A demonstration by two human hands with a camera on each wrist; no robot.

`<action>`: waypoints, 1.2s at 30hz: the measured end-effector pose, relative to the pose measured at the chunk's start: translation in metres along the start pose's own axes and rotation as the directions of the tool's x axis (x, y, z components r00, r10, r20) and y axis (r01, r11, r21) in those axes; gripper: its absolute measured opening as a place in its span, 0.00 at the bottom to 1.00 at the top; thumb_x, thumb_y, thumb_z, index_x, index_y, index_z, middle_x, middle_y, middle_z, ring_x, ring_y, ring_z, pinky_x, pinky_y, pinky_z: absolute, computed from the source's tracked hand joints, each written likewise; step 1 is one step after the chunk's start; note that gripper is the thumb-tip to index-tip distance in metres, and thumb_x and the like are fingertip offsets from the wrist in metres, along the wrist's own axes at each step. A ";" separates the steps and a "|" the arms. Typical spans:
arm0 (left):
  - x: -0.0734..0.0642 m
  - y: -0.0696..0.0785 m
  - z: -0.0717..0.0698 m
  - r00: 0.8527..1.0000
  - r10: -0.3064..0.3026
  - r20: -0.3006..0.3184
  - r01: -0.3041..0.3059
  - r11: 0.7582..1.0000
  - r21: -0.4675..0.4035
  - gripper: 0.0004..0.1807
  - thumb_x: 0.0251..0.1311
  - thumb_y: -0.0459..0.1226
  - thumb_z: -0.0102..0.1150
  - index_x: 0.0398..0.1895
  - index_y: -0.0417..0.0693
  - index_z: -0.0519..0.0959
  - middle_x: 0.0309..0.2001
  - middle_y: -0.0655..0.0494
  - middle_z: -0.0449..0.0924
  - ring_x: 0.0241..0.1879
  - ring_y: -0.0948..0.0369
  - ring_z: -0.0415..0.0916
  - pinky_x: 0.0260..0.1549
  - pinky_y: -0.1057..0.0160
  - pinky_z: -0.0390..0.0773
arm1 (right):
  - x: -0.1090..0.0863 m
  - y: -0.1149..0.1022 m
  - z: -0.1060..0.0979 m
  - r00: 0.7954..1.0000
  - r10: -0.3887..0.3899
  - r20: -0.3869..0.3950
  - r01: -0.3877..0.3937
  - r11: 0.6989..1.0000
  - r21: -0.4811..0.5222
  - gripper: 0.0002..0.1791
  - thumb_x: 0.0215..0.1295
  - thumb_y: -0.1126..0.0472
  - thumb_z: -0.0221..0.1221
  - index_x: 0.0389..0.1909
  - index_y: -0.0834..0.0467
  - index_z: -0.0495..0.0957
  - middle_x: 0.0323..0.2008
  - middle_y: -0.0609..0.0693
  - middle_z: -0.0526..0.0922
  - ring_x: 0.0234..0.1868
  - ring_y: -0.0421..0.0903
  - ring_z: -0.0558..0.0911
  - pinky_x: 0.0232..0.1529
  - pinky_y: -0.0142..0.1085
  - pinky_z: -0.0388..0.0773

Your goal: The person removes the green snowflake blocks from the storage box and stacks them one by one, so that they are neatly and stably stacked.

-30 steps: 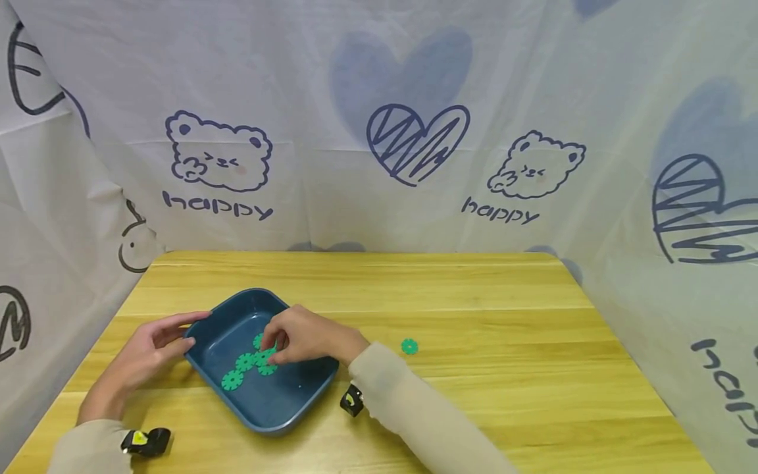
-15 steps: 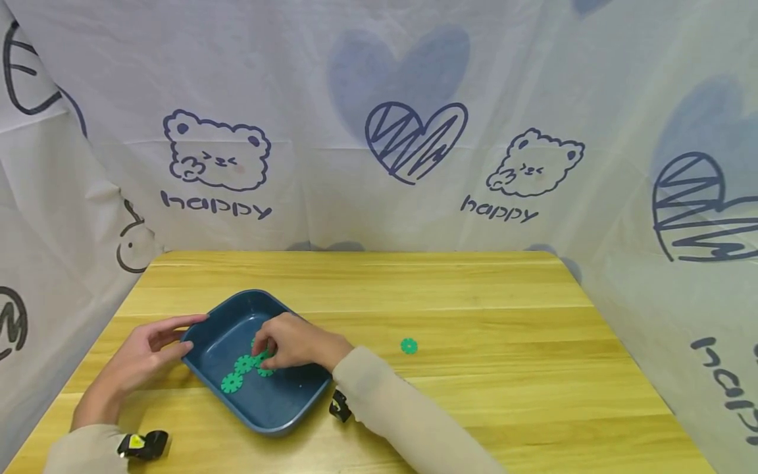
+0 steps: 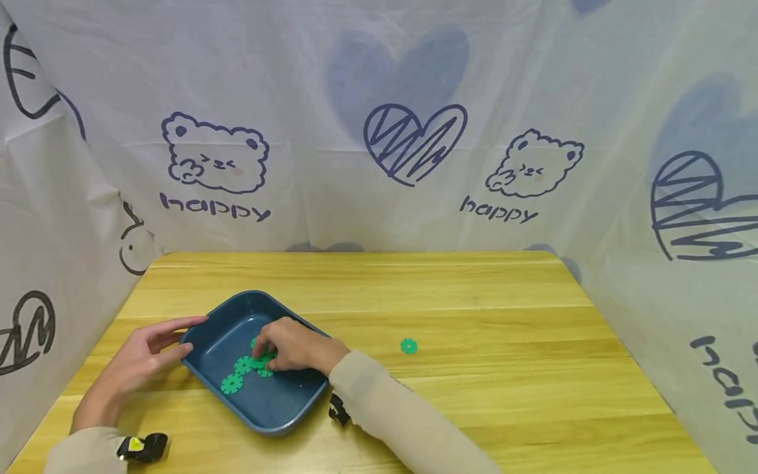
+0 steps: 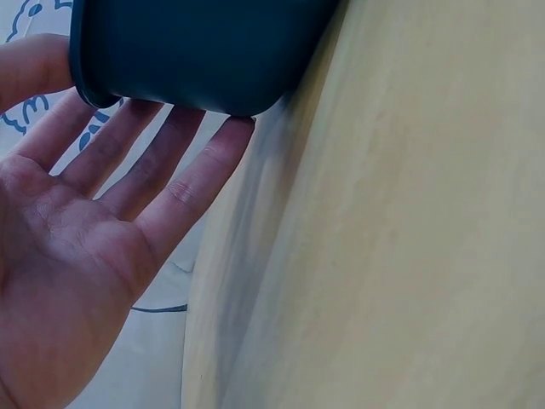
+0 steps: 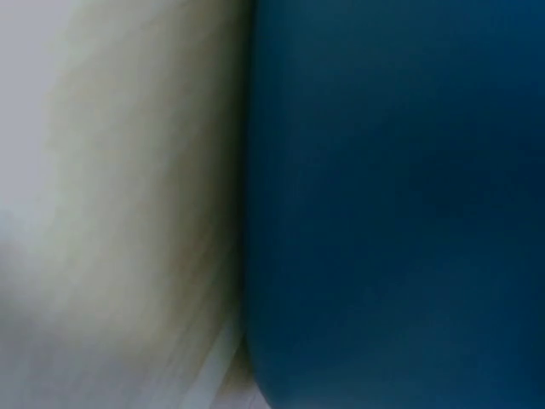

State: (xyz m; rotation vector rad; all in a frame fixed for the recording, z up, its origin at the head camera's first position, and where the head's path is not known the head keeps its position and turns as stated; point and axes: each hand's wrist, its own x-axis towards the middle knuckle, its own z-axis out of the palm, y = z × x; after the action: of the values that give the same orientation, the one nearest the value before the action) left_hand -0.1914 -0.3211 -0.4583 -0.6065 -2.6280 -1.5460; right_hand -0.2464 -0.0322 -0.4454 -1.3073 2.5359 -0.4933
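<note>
A dark blue tray point(image 3: 266, 411) rests on the table and holds several green notched plastic discs point(image 3: 232, 383), linked or lying against one another. My left hand point(image 3: 145, 352) holds the tray's left corner, thumb at the rim. In the left wrist view, the fingers of the left hand point(image 4: 94, 213) lie along the tray's outer wall point(image 4: 196, 60). Reaching over the tray's right side, my right hand point(image 3: 293, 343) pinches at the disc cluster with curled fingers, which partly cover it. The right wrist view shows only the tray wall point(image 5: 392, 204) and blurred surroundings, not the hand.
One loose green disc point(image 3: 408, 345) lies on the wooden table point(image 3: 474, 395), right of the tray. A printed white cloth point(image 3: 320, 99) hangs behind and at both sides of the table.
My right hand has moved slightly left and down, closer to the disc cluster. The left hand stays on the tray's corner, and the tray has barely shifted.
</note>
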 end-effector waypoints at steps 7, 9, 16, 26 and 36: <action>0.001 -0.002 0.000 1.000 -0.005 0.000 0.005 1.000 0.002 0.24 0.71 0.30 0.58 0.69 0.35 0.73 0.61 0.87 0.73 0.58 0.86 0.72 0.52 0.85 0.72 | 0.001 -0.001 0.000 1.000 0.012 0.012 -0.012 1.000 0.007 0.15 0.65 0.60 0.70 0.52 0.50 0.88 0.54 0.44 0.85 0.48 0.35 0.83 0.45 0.17 0.75; 0.000 -0.002 0.000 1.000 -0.005 0.003 0.005 1.000 -0.004 0.24 0.71 0.29 0.58 0.69 0.34 0.73 0.62 0.87 0.73 0.58 0.86 0.72 0.52 0.85 0.72 | 0.002 -0.001 0.000 1.000 0.016 0.018 -0.016 1.000 0.009 0.15 0.66 0.60 0.70 0.52 0.50 0.88 0.54 0.43 0.86 0.47 0.35 0.84 0.45 0.17 0.76; 0.000 -0.003 0.000 1.000 -0.005 0.007 0.005 1.000 -0.022 0.24 0.71 0.29 0.58 0.69 0.34 0.72 0.62 0.87 0.73 0.59 0.87 0.72 0.52 0.85 0.73 | 0.003 -0.001 0.000 0.999 -0.003 0.035 0.003 1.000 0.012 0.13 0.67 0.61 0.68 0.51 0.52 0.88 0.48 0.43 0.89 0.43 0.32 0.84 0.42 0.16 0.75; -0.001 -0.006 0.001 1.000 -0.005 0.001 0.005 1.000 -0.017 0.25 0.71 0.29 0.58 0.69 0.34 0.73 0.61 0.87 0.74 0.58 0.86 0.73 0.51 0.84 0.74 | 0.006 -0.001 0.006 0.993 -0.094 0.065 0.099 0.992 -0.073 0.17 0.64 0.51 0.72 0.53 0.49 0.88 0.48 0.42 0.84 0.40 0.31 0.78 0.43 0.15 0.71; -0.002 -0.008 0.001 1.000 0.008 -0.005 -0.008 1.000 -0.015 0.24 0.71 0.29 0.58 0.69 0.34 0.73 0.61 0.87 0.74 0.58 0.86 0.73 0.51 0.84 0.74 | 0.005 -0.004 0.007 0.992 -0.081 0.093 0.087 0.994 -0.068 0.15 0.65 0.55 0.71 0.52 0.50 0.88 0.49 0.41 0.86 0.40 0.30 0.79 0.42 0.16 0.72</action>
State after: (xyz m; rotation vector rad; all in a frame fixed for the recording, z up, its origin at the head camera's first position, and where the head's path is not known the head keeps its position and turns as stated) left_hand -0.1925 -0.3240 -0.4657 -0.6131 -2.6093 -1.5644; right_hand -0.2440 -0.0395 -0.4504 -1.4333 2.4541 -0.3535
